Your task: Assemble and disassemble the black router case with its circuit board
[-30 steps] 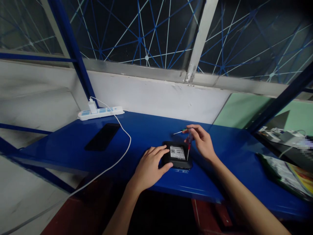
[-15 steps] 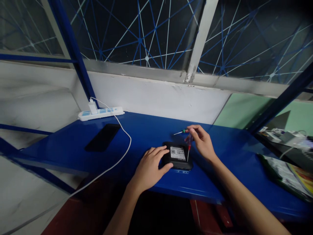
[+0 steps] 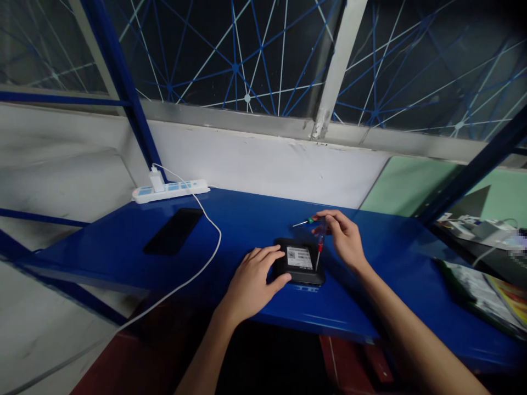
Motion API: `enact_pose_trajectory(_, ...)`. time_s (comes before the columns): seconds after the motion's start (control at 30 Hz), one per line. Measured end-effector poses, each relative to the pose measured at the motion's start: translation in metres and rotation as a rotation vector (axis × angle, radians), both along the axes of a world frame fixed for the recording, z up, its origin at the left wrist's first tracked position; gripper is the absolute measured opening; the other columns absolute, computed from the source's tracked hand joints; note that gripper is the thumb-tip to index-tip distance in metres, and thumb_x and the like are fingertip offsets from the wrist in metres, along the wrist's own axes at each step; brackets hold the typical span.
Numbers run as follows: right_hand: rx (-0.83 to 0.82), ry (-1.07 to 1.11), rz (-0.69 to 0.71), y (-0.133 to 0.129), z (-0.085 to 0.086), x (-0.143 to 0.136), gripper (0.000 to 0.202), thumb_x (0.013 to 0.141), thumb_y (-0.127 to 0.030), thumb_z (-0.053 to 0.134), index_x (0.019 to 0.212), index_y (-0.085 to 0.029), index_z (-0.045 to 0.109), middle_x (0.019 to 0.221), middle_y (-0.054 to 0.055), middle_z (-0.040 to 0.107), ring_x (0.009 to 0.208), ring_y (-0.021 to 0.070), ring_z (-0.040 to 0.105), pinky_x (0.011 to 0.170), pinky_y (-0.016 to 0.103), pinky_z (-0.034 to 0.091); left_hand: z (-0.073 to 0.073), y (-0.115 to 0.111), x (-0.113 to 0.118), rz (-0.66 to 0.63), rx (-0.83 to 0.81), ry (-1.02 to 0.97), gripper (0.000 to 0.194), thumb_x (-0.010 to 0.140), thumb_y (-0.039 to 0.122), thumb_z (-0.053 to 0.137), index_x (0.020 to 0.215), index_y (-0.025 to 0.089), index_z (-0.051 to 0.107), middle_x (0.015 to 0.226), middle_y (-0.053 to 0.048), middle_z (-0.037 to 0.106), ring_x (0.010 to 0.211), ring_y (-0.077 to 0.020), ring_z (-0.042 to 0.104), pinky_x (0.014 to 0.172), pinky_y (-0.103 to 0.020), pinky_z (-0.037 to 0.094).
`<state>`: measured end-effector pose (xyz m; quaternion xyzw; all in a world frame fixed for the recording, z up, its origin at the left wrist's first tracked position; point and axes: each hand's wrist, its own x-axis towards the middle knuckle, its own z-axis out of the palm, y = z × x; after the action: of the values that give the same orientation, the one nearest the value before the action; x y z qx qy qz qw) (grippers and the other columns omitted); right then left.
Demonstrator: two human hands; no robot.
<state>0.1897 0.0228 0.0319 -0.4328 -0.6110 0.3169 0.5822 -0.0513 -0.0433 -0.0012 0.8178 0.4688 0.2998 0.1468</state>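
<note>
A black device (image 3: 303,275) with a white label (image 3: 300,257) lies on the blue table (image 3: 247,211). My left hand (image 3: 255,277) rests on its left edge, fingers spread, thumb at the near corner. Above the device's right side, my right hand (image 3: 340,233) has its fingers closed round the clear handle of a red-collared screwdriver (image 3: 320,247). The tool stands nearly upright, its tip at the device's right edge. Behind it, a green-collared screwdriver (image 3: 302,223) points left; its handle is partly hidden by my right fingers.
A black phone (image 3: 173,231) lies at the left. White cable (image 3: 214,252) curves from the power strip (image 3: 171,190) over the table and off its front edge. At the right are a colourful packet (image 3: 486,296) and a grey-white box (image 3: 488,233).
My right hand has shifted slightly right, and the top of the red-collared screwdriver now leans a little further right. My left hand and the device stay where they were.
</note>
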Motion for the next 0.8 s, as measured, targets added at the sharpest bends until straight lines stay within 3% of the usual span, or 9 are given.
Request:
enact_pose_trajectory(0.2,0.056,-0.048,-0.028,-0.0011,0.0015,-0.0008,0.026,0.083,-0.044,0.073,0.094,-0.021,0.069,0.084,0.003,0.071,0.066,0.0161,0.067,0.064,0.031,0.054,-0.0001,-0.0009,-0.0003,0.003,-0.013,0.011,0.035,0.095,0.041,0.064,0.127,0.03,0.059,0.143,-0.001,0.058,0.129,-0.0264,0.054,0.11,-0.047,0.042)
enact_pose_trajectory(0.5,-0.007,0.036,0.018,-0.001,0.0005,-0.0005,0.027,0.094,-0.047,0.057,0.098,-0.021,0.066,0.1,0.006,0.073,0.077,0.0196,0.072,0.068,0.034,0.056,-0.0009,-0.0001,-0.0005,0.009,-0.012,-0.006,0.034,0.093,0.038,0.066,0.126,0.029,0.06,0.142,-0.002,0.059,0.128,-0.026,0.055,0.109,-0.047,0.043)
enact_pose_trajectory(0.8,0.048,-0.058,-0.017,0.0005,-0.0014,-0.0012,0.027,0.083,-0.042,0.074,0.099,-0.021,0.068,0.084,0.001,0.068,0.065,0.014,0.066,0.065,0.029,0.053,0.0017,-0.0001,0.0016,0.01,-0.006,-0.003,0.034,0.093,0.037,0.066,0.125,0.029,0.06,0.141,-0.002,0.059,0.128,-0.0259,0.056,0.11,-0.048,0.042)
